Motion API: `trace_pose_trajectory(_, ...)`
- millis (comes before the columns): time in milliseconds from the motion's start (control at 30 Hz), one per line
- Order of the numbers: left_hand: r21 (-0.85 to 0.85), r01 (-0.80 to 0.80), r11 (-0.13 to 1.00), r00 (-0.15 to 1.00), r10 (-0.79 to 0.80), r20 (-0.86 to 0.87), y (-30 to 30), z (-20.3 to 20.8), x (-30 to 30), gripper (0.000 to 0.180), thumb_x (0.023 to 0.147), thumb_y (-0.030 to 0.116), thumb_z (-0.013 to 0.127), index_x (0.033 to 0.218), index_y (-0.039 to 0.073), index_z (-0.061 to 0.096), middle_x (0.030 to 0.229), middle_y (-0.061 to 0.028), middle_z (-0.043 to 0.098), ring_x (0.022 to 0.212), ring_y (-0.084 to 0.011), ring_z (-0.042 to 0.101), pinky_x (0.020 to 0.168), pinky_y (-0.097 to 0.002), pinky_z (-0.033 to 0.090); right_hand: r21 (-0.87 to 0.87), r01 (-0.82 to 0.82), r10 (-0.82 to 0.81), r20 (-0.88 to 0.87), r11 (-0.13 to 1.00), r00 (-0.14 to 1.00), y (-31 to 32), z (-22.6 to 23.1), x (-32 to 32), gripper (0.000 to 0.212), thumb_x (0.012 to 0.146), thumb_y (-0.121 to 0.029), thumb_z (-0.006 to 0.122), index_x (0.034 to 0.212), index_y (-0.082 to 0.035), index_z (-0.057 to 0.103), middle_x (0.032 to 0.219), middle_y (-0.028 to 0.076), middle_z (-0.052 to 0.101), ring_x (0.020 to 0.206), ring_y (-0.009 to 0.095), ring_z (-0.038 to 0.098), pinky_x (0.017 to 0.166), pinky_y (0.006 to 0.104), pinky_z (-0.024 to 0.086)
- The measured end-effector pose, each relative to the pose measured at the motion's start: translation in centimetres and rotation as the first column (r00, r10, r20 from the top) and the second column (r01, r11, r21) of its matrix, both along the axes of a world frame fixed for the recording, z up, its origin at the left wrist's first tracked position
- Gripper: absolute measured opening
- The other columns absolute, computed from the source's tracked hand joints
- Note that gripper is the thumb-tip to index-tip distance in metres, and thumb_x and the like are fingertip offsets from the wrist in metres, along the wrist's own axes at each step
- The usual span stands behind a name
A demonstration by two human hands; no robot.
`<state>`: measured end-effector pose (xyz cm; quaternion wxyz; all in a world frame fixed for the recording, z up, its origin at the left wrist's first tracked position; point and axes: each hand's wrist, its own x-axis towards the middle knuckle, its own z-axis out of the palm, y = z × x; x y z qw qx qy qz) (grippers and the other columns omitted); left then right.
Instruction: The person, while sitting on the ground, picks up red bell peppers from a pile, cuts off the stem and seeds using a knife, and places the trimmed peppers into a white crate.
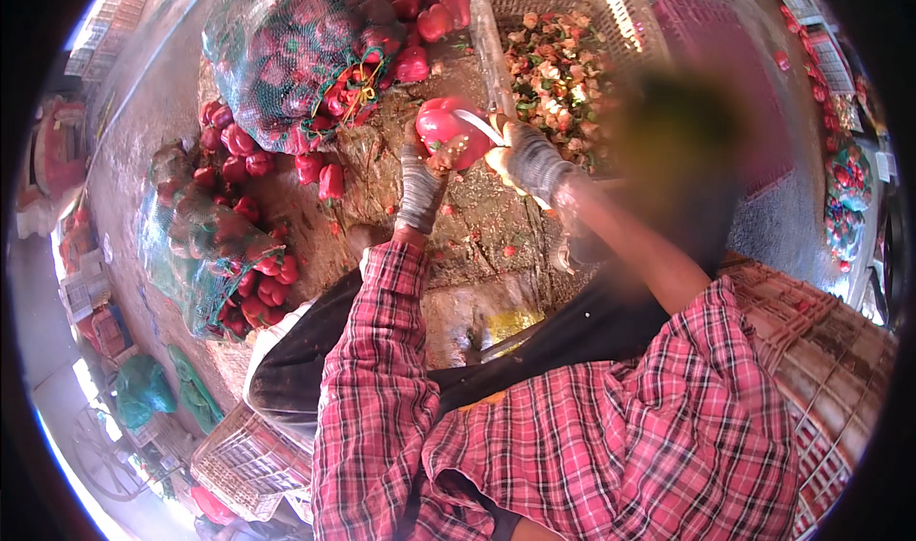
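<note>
A large red bell pepper point(439, 121) is held in front of me by my left hand point(420, 188), which wears a grey glove and grips it from below and the left. My right hand point(534, 159), also gloved, is closed round a knife. Its pale blade point(477, 126) lies against the pepper's right side. Light bits, perhaps seeds or core, show on the pepper's underside near my left fingers. The knife's handle is mostly hidden in my right hand.
Net sacks of red peppers point(296, 54) point(215, 245) stand at the left, with loose peppers point(239, 164) around them. Right of the pepper is a crate point(491, 40) of cut pepper cores. A dark blur point(682, 131) covers part of the right side. Red crates point(773, 302) stand behind my right arm.
</note>
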<state>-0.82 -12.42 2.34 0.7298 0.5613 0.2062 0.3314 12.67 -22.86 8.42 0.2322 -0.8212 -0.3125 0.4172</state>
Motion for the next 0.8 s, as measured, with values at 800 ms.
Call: trace_pose_trajectory(800, 0.549, -0.081, 0.832, 0.877, 0.321, -0.358, -6.5, 4.7, -2.7, 0.029, 0.074, 0.009, 0.064, 0.101, 0.001, 0.055, 0.088, -0.0146, 0.063, 0.078, -0.03, 0.062, 0.071, -0.0344, 0.048, 0.283, 0.493, 0.313, -0.95, 0.823, 0.024, -1.0, -3.8, -1.0, 0.071, 0.081, -0.022, 0.064, 0.136, -0.001, 0.024, 0.126, 0.017, 0.047, 0.109, 0.016, 0.051, 0.086, 0.0224, 0.045)
